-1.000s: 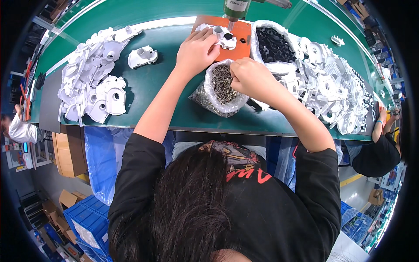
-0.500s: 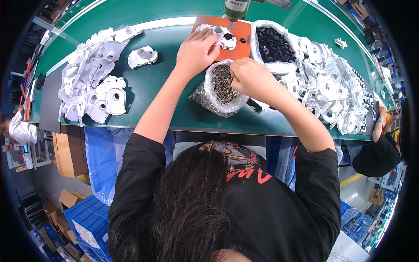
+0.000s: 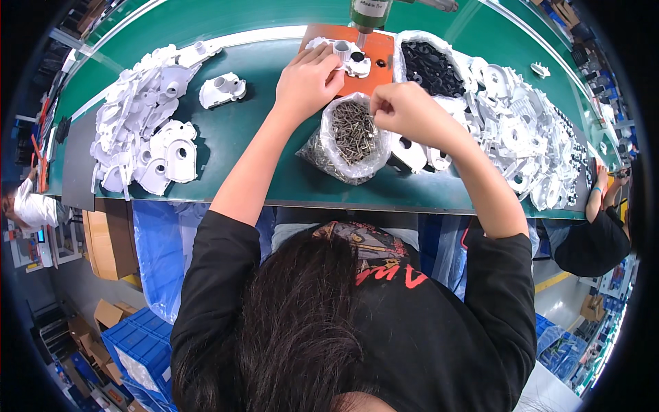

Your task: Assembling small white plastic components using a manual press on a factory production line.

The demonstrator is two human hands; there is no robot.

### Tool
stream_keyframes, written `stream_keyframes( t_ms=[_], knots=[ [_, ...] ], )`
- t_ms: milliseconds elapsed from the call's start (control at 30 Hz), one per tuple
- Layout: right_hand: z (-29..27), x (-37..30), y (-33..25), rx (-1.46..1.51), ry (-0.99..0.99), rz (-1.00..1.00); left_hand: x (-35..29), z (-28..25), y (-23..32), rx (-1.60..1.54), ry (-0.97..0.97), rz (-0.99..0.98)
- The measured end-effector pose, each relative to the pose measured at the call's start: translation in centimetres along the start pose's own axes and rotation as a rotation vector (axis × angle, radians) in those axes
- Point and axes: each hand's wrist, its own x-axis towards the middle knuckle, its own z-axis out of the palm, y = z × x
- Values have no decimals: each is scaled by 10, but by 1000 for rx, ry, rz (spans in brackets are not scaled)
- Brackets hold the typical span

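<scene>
My left hand (image 3: 310, 81) grips the near left side of a white plastic housing (image 3: 355, 65), which has a round upright tube and a dark round hole. The housing lies on an orange fixture plate (image 3: 382, 81), below the tip of a green power screwdriver (image 3: 369, 17). My right hand (image 3: 410, 115) is closed, its fingers curled together over the right rim of a clear bag of screws (image 3: 353, 134). Whatever those fingers pinch is hidden. Right of the bag, under my right wrist, lie white parts with dark holes (image 3: 409, 155).
White housings (image 3: 147, 117) are heaped at the left, and a single one (image 3: 223, 90) lies nearer the middle. A bag of black parts (image 3: 431, 69) stands right of the plate, beside a wide pile of white parts (image 3: 504, 117). A co-worker's arm (image 3: 598, 196) reaches in at the far right.
My right hand has shifted slightly up and to the right, off the screws, uncovering more of the white parts beside the bag. My left hand and the housing stay nearly in place.
</scene>
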Motion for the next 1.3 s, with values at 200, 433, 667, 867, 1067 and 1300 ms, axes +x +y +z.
stream_keyframes(
  t_ms=[200,433,667,867,1067,1300],
  knots=[
    [-29,13,18,247,17,99,0,0,-1,7,6,8],
    [-24,43,56,565,59,203,1,1,1,1,46,33],
    [-19,69,68,715,90,266,1,-3,1,-15,-27,-14],
    [-26,82,53,645,65,269,1,-1,1,9,57,40],
    [-29,90,56,568,10,268,2,-2,1,-18,20,2],
    [-35,93,49,547,-15,321,1,0,-1,-7,49,21]
  ],
)
